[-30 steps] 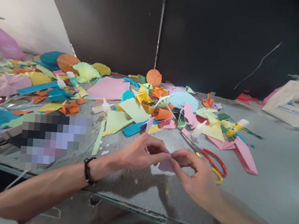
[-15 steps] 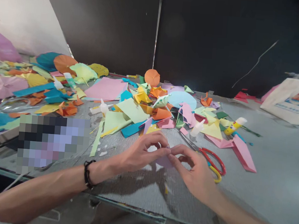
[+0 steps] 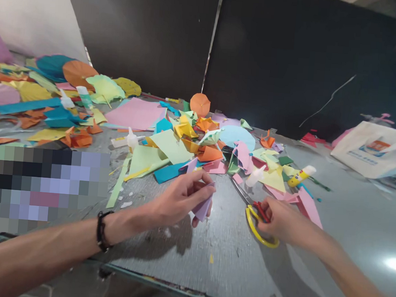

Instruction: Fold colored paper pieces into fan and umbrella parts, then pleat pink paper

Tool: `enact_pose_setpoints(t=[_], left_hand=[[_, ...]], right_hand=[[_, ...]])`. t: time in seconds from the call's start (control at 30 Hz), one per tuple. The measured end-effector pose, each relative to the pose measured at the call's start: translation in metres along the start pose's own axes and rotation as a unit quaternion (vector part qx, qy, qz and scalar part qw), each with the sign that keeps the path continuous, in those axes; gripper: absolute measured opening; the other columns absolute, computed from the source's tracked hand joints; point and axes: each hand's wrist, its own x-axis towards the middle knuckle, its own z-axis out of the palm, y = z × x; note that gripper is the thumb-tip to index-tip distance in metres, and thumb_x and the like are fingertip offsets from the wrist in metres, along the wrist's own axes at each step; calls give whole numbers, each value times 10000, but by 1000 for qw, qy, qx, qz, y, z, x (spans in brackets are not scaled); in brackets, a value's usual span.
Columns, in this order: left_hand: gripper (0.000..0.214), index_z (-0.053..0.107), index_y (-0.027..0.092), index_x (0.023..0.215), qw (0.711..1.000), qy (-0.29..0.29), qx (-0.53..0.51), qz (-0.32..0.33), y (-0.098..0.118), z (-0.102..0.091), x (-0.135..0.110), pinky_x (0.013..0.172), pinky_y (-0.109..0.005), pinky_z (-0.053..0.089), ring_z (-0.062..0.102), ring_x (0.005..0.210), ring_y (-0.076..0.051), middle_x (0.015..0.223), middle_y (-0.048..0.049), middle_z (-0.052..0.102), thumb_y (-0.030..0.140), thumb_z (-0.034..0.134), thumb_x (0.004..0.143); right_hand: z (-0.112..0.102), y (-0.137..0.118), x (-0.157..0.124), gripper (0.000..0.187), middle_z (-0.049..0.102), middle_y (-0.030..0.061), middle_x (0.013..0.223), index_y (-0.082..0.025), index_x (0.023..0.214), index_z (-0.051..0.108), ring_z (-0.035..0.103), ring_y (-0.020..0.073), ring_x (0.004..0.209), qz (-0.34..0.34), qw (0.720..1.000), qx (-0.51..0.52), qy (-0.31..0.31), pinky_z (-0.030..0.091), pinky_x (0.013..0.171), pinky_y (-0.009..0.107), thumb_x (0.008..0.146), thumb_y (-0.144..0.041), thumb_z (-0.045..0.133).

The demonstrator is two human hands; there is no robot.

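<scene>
My left hand (image 3: 183,197) is closed on a small folded lilac paper piece (image 3: 203,207), held just above the grey table (image 3: 217,250); a black band sits on that wrist. My right hand (image 3: 283,219) has closed round the red and yellow handles of the scissors (image 3: 257,215), which lie on the table with their blades pointing away to the left.
Coloured paper scraps, folded shapes and small paper umbrellas (image 3: 201,104) cover the far half of the table. Small glue bottles (image 3: 132,139) and a yellow glue stick (image 3: 300,175) lie among them. A white bag (image 3: 372,151) sits far right. Black panels stand behind.
Both hands pinched the lilac paper together before. My right hand has let go and moved right onto the scissors' handles; my left hand keeps the paper alone.
</scene>
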Motion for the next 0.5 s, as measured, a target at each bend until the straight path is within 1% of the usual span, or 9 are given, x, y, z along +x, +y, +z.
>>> enact_pose_setpoints(t=[0.1,0.17,0.23,0.27,0.3,0.33,0.4,0.43,0.5], left_hand=[[271,520,174,943,1000,7,26,8,5,2,-5,396,-133,371,486,418,-39,640,42,624,415,549,1062],[275,534,169,928,1000,11,24,15,10,3,-9,399,-130,334,454,421,-33,626,46,601,412,563,1055],[278,538,167,904,1000,9,14,19,13,4,-11,409,-136,334,453,435,-37,622,44,585,401,569,1051],[276,538,167,895,1000,7,9,19,15,5,-11,415,-139,342,458,443,-41,623,41,582,394,569,1049],[272,539,167,891,1000,5,6,20,16,5,-11,422,-142,350,462,449,-43,625,38,582,387,567,1049],[265,542,166,891,1000,5,5,21,16,6,-11,429,-145,361,463,451,-44,627,35,585,379,570,1046],[247,549,163,894,1000,11,10,23,16,6,-11,445,-149,386,465,454,-45,629,29,594,360,577,1040],[241,556,160,892,999,16,20,25,15,6,-10,454,-151,399,474,459,-47,630,24,601,350,580,1037],[235,579,150,889,997,27,56,35,14,5,-10,468,-153,414,502,475,-56,630,11,617,336,585,1032]], right_hand=[[7,0,8,149,659,30,690,-222,742,562,600,216,589,16,999,17,26,303,486,291,788,-259,699],[8,-1,11,166,678,38,718,-221,766,571,637,226,636,6,999,37,36,373,509,291,838,-314,689],[6,-6,10,208,691,46,776,-223,822,576,664,232,696,-40,991,103,72,461,568,303,909,-398,647],[4,-10,8,239,692,54,812,-226,862,573,672,236,729,-71,981,151,102,498,607,315,950,-446,605],[2,-16,5,272,690,62,851,-229,904,569,677,245,770,-104,964,204,132,529,656,334,974,-491,579],[0,-22,1,304,686,65,893,-235,947,563,678,249,814,-124,954,228,148,549,702,348,991,-535,549],[-2,-36,-7,320,670,69,999,-246,1074,556,666,250,920,-149,946,244,151,561,796,368,1025,-556,495],[-1,-42,-11,308,655,67,1024,-251,1134,544,653,245,936,-166,943,250,141,560,809,370,1048,-535,461],[4,-53,-16,280,640,60,1047,-259,1197,508,634,230,913,-199,935,266,124,557,793,361,1059,-498,462]])
